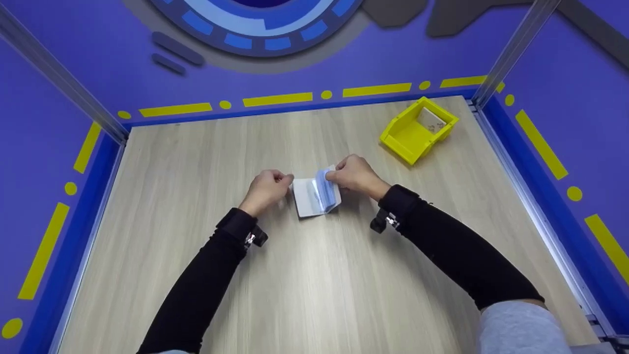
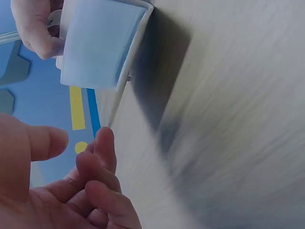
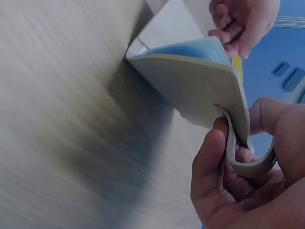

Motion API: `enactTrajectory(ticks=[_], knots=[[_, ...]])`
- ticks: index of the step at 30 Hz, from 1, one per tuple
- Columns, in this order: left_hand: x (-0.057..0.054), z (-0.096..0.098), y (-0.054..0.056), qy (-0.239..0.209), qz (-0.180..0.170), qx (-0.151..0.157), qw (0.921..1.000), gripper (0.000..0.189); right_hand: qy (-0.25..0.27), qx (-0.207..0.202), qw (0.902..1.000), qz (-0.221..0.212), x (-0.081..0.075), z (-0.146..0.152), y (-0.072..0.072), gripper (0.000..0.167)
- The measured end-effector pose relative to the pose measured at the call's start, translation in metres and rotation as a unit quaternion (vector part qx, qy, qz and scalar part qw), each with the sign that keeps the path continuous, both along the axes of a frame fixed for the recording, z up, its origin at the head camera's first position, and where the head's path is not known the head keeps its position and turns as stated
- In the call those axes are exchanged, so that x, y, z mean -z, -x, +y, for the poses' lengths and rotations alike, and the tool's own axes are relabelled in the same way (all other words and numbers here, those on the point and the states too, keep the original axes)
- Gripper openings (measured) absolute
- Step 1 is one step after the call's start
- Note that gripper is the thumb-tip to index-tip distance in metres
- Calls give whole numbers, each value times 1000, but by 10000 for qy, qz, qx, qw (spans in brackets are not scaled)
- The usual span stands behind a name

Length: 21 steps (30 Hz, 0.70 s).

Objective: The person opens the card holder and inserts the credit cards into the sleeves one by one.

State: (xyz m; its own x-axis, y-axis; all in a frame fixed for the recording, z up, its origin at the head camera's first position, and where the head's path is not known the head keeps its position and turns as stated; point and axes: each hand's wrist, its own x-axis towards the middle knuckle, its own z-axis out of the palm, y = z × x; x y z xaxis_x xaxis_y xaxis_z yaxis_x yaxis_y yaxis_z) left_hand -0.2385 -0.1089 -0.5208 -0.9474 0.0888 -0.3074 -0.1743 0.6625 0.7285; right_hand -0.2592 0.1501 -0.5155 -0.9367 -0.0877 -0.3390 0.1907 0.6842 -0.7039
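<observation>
A small white card holder [image 1: 305, 200] lies spread apart over the middle of the table, with clear bluish plastic sleeves [image 1: 325, 189] standing up inside it. My right hand [image 1: 358, 174] pinches its right cover near the edge. In the right wrist view, a curved strap [image 3: 248, 169] loops out from that cover between my right fingers and thumb. At the left cover's edge is my left hand [image 1: 268, 189], fingertips right by the rim. The left wrist view shows a gap between the left thumb [image 2: 50, 142] and the loosely bent fingers [image 2: 102, 174].
Toward the back right of the wooden table [image 1: 196, 162] stands a yellow bin [image 1: 410, 142] with a light-coloured flat piece [image 1: 432, 120] inside. Blue-purple panels [image 1: 275, 81] with yellow marks enclose the back and both sides. Metal posts rise at the rear corners.
</observation>
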Motion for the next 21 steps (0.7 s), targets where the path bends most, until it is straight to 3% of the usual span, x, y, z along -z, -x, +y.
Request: enactTrajectory(ticks=[6,12,17,21], knots=[[2,-1,-2,103,-200,117,9997,39,30,108,9998,-191,0,-3,-3,45],[7,1,-3,247,-123,253,9993,38,121,168,9989,-418,2,-2,-4,46],[14,4,-4,427,-255,300,9983,36,162,224,9981,-553,6,2,-4,44],[19,5,-6,665,-112,398,9969,33,117,147,9981,-586,9,6,-3,45]])
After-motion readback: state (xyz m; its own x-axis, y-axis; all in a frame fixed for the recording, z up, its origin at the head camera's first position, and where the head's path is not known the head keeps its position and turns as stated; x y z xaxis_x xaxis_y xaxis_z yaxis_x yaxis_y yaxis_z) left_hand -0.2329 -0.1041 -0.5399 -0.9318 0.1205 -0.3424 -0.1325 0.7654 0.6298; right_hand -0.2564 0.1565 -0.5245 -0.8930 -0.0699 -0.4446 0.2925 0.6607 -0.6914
